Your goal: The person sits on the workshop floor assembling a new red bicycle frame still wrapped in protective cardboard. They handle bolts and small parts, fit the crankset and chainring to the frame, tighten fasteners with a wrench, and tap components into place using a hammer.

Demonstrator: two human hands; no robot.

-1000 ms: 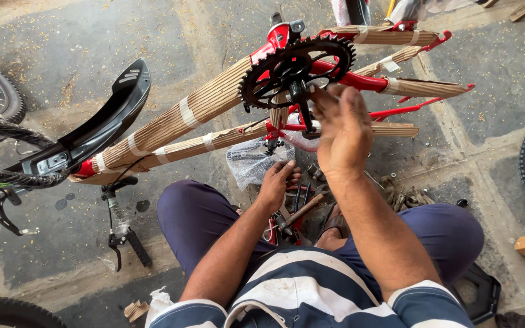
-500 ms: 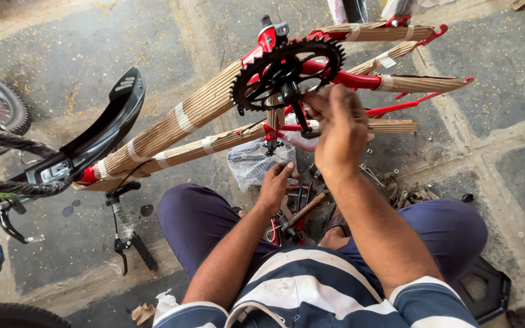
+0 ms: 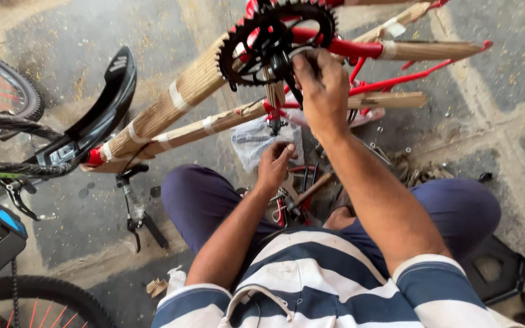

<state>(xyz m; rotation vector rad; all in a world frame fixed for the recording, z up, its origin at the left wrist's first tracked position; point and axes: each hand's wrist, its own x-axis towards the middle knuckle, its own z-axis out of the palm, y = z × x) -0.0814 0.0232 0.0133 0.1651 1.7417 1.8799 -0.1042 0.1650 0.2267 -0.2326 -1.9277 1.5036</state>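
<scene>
The left hand (image 3: 276, 163) was closed among tools (image 3: 296, 194) between the knees. Farther off, the right hand (image 3: 320, 85) was clamped at the crank (image 3: 277, 61) beside the chainring (image 3: 274, 37) of the wrapped frame (image 3: 183, 103). Knuckles could be cut on the teeth if the grip slipped.

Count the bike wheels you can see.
2. One wheel sits at the upper left edge, another wheel with red spokes at the bottom left corner. Both are cut off; more may lie out of view.
</scene>
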